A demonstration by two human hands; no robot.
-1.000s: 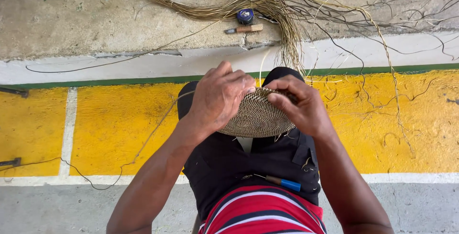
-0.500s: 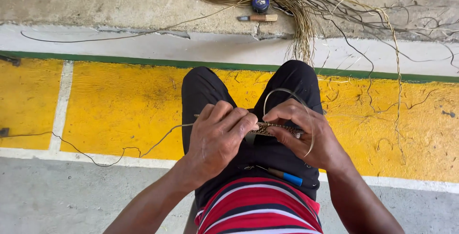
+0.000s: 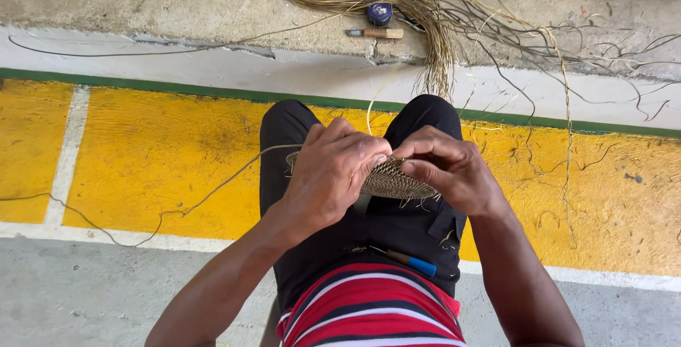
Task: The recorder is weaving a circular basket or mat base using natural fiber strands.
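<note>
A round woven disc of brown fibre (image 3: 394,179) rests over my knees, tilted nearly flat. My left hand (image 3: 333,173) grips its left edge, fingers curled over the top. My right hand (image 3: 448,170) pinches the right rim between thumb and fingers. A long thin fibre strand (image 3: 213,194) runs from the disc leftwards across the yellow floor. I sit in black trousers and a red striped shirt, and a blue-tipped tool (image 3: 411,262) lies on my lap.
A bundle of loose fibre strands (image 3: 433,14) spreads over the concrete ledge ahead. A small wooden-handled knife (image 3: 376,33) and a dark round tape measure (image 3: 379,14) lie beside it. The floor is painted yellow with white and green lines.
The disc went from facing me, to edge-on, to tilted nearly flat now. Both hands kept hold and shifted around its rim. The camera view dropped slightly.
</note>
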